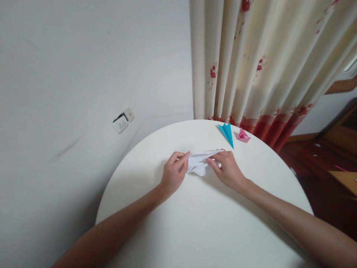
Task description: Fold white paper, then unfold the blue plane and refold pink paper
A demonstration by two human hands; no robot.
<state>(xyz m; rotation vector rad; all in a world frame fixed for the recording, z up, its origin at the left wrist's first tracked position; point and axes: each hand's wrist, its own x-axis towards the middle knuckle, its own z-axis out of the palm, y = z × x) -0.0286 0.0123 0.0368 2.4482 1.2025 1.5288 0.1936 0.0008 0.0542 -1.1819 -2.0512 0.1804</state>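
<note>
A creased, partly folded sheet of white paper (198, 162) is held between my two hands, just over the table. My left hand (175, 172) pinches its left end between thumb and fingers. On the other side, my right hand (226, 167) grips the paper's right end, with the fingers behind it and the thumb in front. Beyond my right hand lies a blue paper plane (228, 134), its point toward me. Right of that sits a small pink folded paper piece (243, 136).
The round white table (200, 223) reaches back to the wall and a cream curtain (240, 74) with red flowers. A wall socket (121, 124) is at the left. Part of a wooden piece of furniture (344, 180) stands at the right, over a dark red floor (304, 163).
</note>
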